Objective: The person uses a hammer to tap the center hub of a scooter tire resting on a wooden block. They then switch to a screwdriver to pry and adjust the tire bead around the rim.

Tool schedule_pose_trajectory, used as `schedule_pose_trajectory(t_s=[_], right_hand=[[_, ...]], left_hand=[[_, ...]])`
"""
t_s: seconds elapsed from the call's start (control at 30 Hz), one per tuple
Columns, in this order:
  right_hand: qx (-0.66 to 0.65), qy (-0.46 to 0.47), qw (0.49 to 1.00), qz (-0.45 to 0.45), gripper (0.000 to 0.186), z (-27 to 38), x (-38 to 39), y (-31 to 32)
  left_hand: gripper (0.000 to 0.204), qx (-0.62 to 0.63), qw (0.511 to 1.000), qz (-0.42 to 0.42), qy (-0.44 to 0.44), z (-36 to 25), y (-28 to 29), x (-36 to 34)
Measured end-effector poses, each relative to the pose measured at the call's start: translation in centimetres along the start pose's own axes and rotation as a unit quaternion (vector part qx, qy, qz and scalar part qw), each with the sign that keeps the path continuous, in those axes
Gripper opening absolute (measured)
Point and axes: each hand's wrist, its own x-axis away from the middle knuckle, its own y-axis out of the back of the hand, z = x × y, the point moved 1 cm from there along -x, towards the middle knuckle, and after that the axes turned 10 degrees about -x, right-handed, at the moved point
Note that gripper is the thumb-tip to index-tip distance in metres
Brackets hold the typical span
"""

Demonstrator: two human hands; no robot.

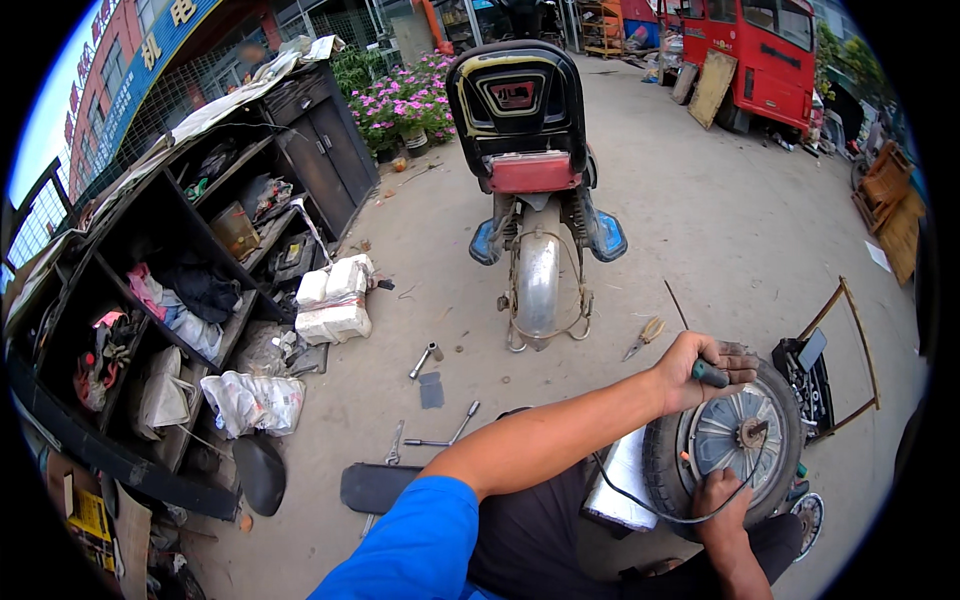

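My left hand (708,368) is closed on a screwdriver (711,374) with a dark green handle, its thin shaft pointing away from me. Under that hand a hub-motor wheel (727,432) with a black tyre leans tilted by my right leg, its axle facing up. My right hand (722,500) is curled against the lower part of the hub cover; what its fingers grip, if anything, is hidden. A black cable (640,505) loops from the axle round the wheel's near side. The wheel's left edge meets a silvery-white block (622,490).
An electric scooter (537,270) stands ahead. Pliers (645,338) lie beyond the wheel, an open tool case (805,380) right of it. A socket wrench (424,360), other wrenches (445,430) and a black pad (376,488) lie left. Cluttered shelves (190,290) line the left side.
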Motion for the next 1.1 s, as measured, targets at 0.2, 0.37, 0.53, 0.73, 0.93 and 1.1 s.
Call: schedule_pose_trajectory(t_s=[0.2, 0.37, 0.53, 0.73, 0.93, 1.1], right_hand=[[0.012, -0.018, 1.0, -0.003, 0.015, -0.4, 0.2, -0.7], [0.001, -0.022, 0.999, -0.029, 0.015, 0.0, 0.1, -0.4], [-0.023, -0.024, 0.999, -0.043, 0.016, 0.2, 0.1, 0.4], [-0.005, -0.008, 0.999, -0.052, 0.015, 0.6, -0.1, 0.1], [0.023, -0.007, 0.999, -0.024, 0.016, -0.4, 0.4, -0.9], [-0.001, -0.013, 0.999, -0.038, 0.018, 0.2, -0.1, 0.5]], left_hand=[[0.05, -0.011, 1.0, -0.021, 0.001, 0.1, -0.7, 0.3], [0.05, -0.019, 0.999, -0.027, -0.004, 0.2, -1.0, 0.6], [0.057, 0.008, 1.0, -0.014, 0.003, 0.4, -0.4, 0.1], [0.046, -0.022, 1.0, -0.018, -0.003, 0.8, -0.2, -0.2], [0.047, -0.035, 0.999, -0.003, -0.003, 0.8, -0.5, -0.2], [0.046, -0.034, 0.999, -0.015, -0.002, 0.9, -0.5, -0.2]])
